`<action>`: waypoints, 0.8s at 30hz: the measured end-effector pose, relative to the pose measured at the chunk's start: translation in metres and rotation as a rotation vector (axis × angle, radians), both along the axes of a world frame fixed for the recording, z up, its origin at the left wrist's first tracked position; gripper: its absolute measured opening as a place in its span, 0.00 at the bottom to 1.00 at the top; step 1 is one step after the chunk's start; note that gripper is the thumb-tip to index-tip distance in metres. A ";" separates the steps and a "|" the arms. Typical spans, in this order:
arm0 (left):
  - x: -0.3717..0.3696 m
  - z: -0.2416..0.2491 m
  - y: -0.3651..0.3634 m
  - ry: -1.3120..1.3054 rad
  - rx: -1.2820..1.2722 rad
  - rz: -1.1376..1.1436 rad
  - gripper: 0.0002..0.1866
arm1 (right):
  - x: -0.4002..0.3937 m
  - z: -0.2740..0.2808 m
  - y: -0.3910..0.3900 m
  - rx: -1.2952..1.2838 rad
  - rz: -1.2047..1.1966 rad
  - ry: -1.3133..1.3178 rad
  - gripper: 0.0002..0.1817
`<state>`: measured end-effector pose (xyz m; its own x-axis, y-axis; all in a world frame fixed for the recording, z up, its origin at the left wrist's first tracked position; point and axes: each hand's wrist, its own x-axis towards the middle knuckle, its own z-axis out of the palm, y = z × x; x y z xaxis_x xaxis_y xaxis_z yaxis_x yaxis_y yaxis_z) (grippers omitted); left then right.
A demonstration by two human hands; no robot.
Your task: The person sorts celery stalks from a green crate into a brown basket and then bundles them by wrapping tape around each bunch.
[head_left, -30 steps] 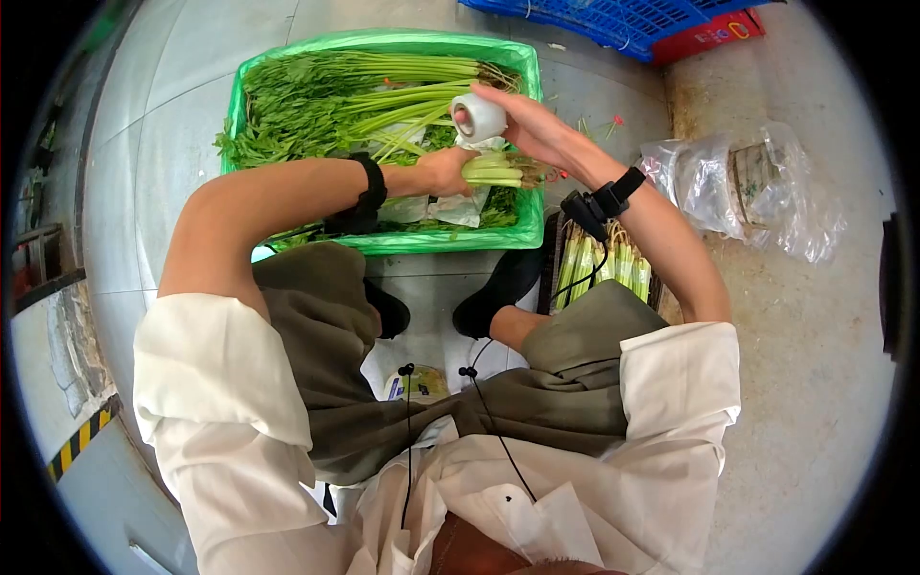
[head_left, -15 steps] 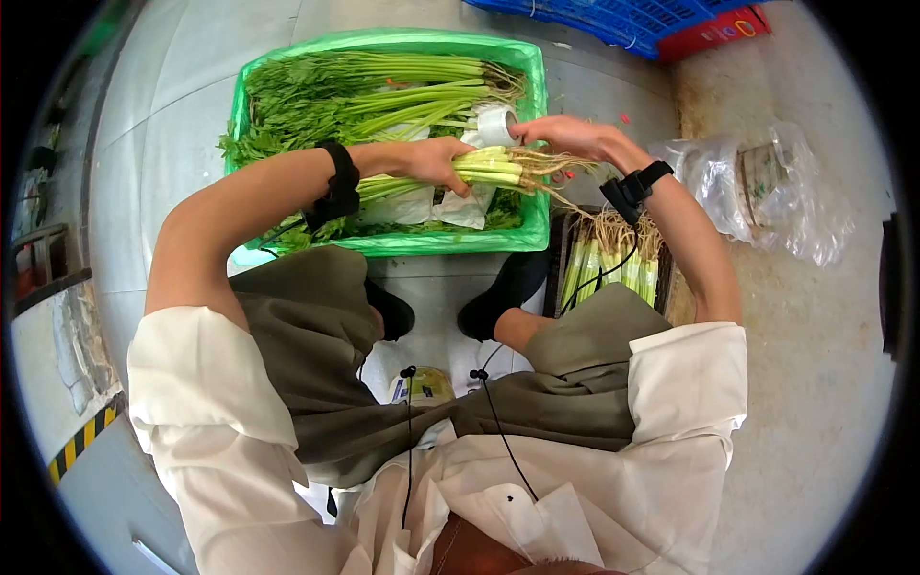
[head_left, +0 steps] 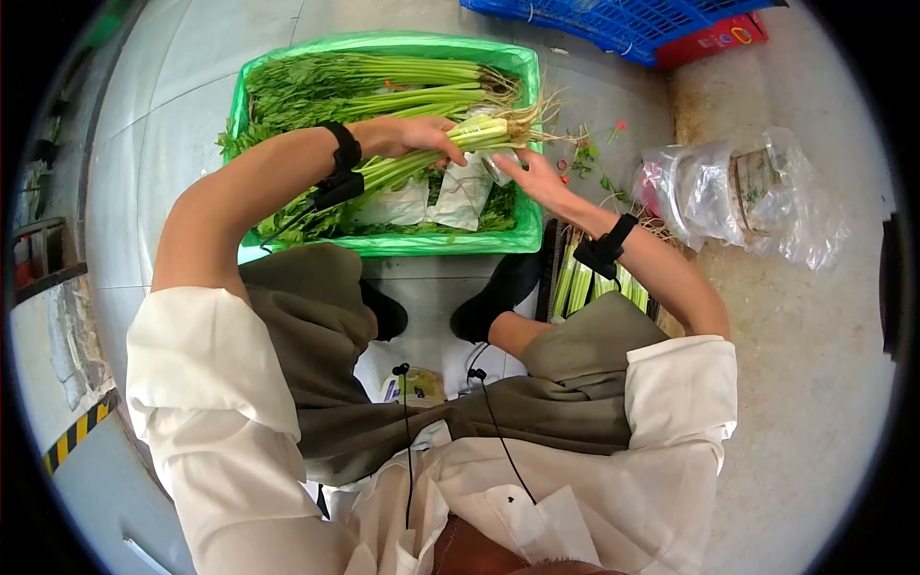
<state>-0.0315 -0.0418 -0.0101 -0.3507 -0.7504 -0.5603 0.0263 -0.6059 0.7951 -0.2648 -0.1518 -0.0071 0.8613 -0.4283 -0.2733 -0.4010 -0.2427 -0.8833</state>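
My left hand [head_left: 422, 136] is closed around a bunch of celery [head_left: 481, 128], just below its roots. The bunch is tilted over the crate, roots up to the right and leaves down to the left. In my right hand [head_left: 539, 179] is a roll of clear tape [head_left: 500, 168], right under the root end of the bunch. Whether a strip of tape sticks to the stalks is too small to tell. Beneath both hands stands a crate lined with green plastic [head_left: 402, 245], holding more celery [head_left: 422, 69] and white paper pieces [head_left: 463, 194].
A dark crate with celery stalks [head_left: 575, 278] stands by my right foot. Clear plastic bags [head_left: 757, 192] lie on the floor to the right. At the top are a blue crate [head_left: 613, 27] and a red box [head_left: 714, 40]. Green scraps [head_left: 585, 153] litter the floor.
The tape roll in my right hand has passed from above the celery bunch to beneath it. My left hand has raised the bunch slightly and tilted its root end upward.
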 end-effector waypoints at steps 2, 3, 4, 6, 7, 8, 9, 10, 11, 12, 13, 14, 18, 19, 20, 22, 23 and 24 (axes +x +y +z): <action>-0.006 -0.003 -0.002 -0.067 0.013 0.097 0.14 | -0.002 0.000 0.002 0.012 -0.020 0.018 0.30; -0.008 -0.002 -0.002 -0.069 0.012 0.095 0.14 | -0.003 0.003 0.006 0.035 -0.056 0.041 0.30; -0.009 -0.001 -0.003 -0.129 0.011 0.197 0.14 | -0.003 0.007 0.009 0.058 -0.091 0.062 0.29; -0.007 -0.006 -0.006 -0.187 0.008 0.303 0.14 | -0.004 0.014 0.015 0.089 -0.102 0.103 0.29; -0.004 -0.012 -0.010 -0.271 -0.009 0.277 0.14 | -0.006 0.017 0.018 0.124 -0.113 0.148 0.29; -0.003 -0.018 -0.011 -0.355 -0.024 0.253 0.15 | -0.006 0.020 0.023 0.125 -0.108 0.151 0.29; -0.007 -0.018 -0.010 -0.355 -0.022 0.258 0.15 | -0.005 0.025 0.028 0.019 -0.083 0.081 0.29; -0.015 -0.018 -0.009 -0.398 -0.045 0.277 0.16 | -0.003 0.029 0.031 -0.086 -0.058 0.012 0.28; -0.020 -0.018 -0.009 -0.439 -0.069 0.292 0.17 | -0.001 0.030 0.032 -0.084 -0.057 0.015 0.28; -0.022 -0.018 -0.009 -0.440 -0.068 0.292 0.17 | 0.001 0.034 0.032 -0.313 0.025 -0.053 0.28; -0.023 -0.018 -0.009 -0.528 -0.105 0.252 0.19 | 0.004 0.039 0.031 -0.544 0.110 -0.123 0.27; -0.025 -0.018 -0.009 -0.616 -0.142 0.211 0.20 | 0.008 0.044 0.029 -0.544 0.111 -0.124 0.27; -0.042 -0.018 -0.005 -0.731 -0.195 0.100 0.26 | 0.033 0.074 0.006 0.184 -0.111 0.006 0.24; -0.047 -0.029 -0.005 -0.820 -0.260 0.032 0.27 | 0.037 0.076 0.000 0.347 -0.099 0.032 0.25; -0.050 -0.039 -0.006 -0.909 -0.324 -0.037 0.29 | 0.040 0.078 -0.003 0.510 -0.085 0.059 0.25; -0.057 -0.015 0.002 -0.886 -0.307 -0.136 0.31 | 0.047 0.076 -0.008 0.611 -0.024 0.050 0.27; -0.060 -0.010 0.006 -0.874 -0.328 -0.191 0.31 | 0.054 0.069 -0.014 0.570 0.033 0.025 0.27; -0.063 -0.008 0.009 -0.863 -0.349 -0.246 0.31 | 0.060 0.062 -0.019 0.527 0.090 -0.002 0.27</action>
